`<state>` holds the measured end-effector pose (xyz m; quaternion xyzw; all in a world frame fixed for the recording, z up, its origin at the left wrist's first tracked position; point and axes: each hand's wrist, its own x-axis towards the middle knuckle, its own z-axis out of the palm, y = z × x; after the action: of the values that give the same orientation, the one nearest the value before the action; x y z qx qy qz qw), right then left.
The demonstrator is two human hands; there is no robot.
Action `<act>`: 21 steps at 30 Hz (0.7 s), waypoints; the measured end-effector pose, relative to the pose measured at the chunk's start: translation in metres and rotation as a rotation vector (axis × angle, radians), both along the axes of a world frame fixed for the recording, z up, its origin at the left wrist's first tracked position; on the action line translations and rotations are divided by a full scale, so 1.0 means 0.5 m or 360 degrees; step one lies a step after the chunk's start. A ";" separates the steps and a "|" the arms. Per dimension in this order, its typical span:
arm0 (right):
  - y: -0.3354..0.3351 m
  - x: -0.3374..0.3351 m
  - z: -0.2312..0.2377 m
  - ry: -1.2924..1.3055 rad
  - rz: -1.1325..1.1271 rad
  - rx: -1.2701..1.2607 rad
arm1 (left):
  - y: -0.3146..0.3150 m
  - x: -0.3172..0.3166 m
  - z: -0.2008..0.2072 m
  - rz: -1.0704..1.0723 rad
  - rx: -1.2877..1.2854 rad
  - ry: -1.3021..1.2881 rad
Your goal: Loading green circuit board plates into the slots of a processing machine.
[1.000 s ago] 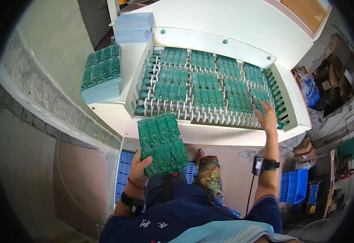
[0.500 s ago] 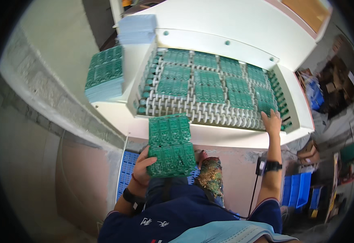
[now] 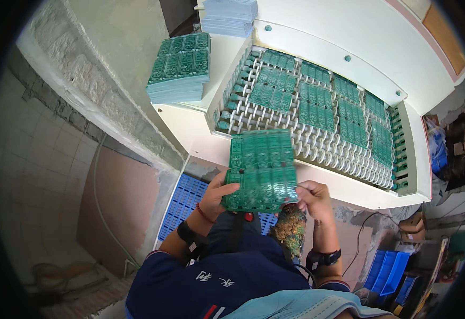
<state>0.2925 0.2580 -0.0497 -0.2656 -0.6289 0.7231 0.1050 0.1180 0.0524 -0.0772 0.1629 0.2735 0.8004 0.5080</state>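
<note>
In front of my body I hold green printed circuit boards (image 3: 262, 169), with the top one blurred along its right side. My left hand (image 3: 214, 198) grips their lower left edge, thumb on top. The fingers of my right hand (image 3: 315, 201) are pinched at the lower right corner of the boards. How many boards are in the grip cannot be made out. Beyond them, more green circuit boards (image 3: 271, 89) lie in columns on the white roller conveyor (image 3: 317, 144) of a machine.
A tall stack of circuit boards (image 3: 181, 65) stands on the machine's left ledge, with a pale blue stack (image 3: 229, 18) behind it. A concrete pillar edge (image 3: 91, 74) rises at left. Underfoot is a blue slatted mat (image 3: 182, 204). Blue bins (image 3: 385, 272) sit at lower right.
My right hand has come back from the conveyor's right column to the held boards and pinches their corner. The view has shifted, so the machine sits further right.
</note>
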 end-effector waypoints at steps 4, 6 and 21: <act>0.048 0.044 -0.032 0.0211 -0.0431 -0.0076 | -0.032 -0.014 0.011 0.0012 0.0035 -0.0106; 0.062 0.053 -0.041 0.0397 -0.0695 -0.0070 | -0.045 -0.018 0.025 0.0164 0.0062 -0.0029; -0.038 -0.168 -0.038 0.0120 -0.0137 0.0007 | -0.083 -0.008 0.042 0.0202 -0.0147 0.0200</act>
<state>0.2087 0.2389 -0.0686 -0.2648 -0.6141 0.7260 0.1603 0.1141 0.0110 -0.0560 0.1714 0.3513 0.8057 0.4451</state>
